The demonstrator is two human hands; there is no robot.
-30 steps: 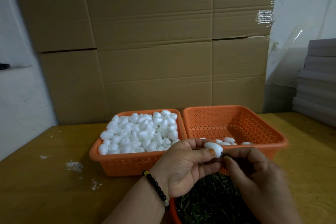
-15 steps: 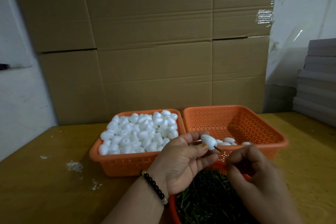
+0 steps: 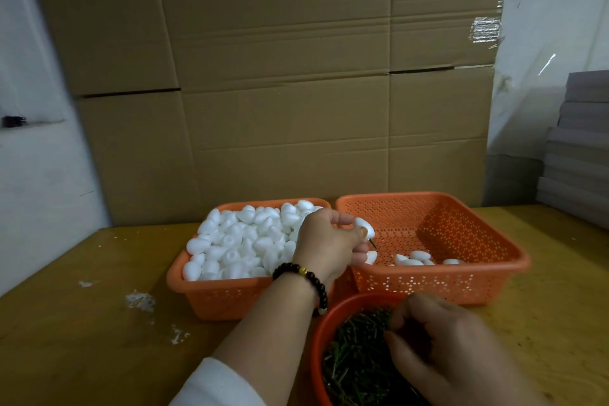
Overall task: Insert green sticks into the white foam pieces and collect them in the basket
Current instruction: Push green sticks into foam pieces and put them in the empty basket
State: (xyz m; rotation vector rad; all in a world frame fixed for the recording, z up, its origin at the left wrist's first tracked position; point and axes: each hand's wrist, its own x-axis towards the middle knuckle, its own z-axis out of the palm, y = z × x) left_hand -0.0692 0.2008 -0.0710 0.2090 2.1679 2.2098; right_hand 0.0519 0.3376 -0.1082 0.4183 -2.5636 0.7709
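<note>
My left hand (image 3: 326,242) pinches a white foam piece (image 3: 365,227) with a short green stick poking out of its lower end, held over the left edge of the right orange basket (image 3: 461,283). That basket holds a few finished foam pieces (image 3: 416,258) near its front wall. The left orange basket (image 3: 211,297) is heaped with plain white foam pieces (image 3: 244,237). My right hand (image 3: 441,343) reaches down into the round orange bowl (image 3: 321,333) of green sticks (image 3: 356,359), fingers curled among them; whether it holds a stick is hidden.
Everything stands on a yellow wooden table (image 3: 82,356) with white foam crumbs (image 3: 140,300) at the left. A wall of cardboard boxes (image 3: 280,76) rises right behind the baskets. Grey stacked sheets (image 3: 580,155) lie at the far right.
My left hand has carried the stick-fitted foam piece forward, away from me, to the right basket's edge. My right hand let go of the stick and dropped into the bowl of green sticks.
</note>
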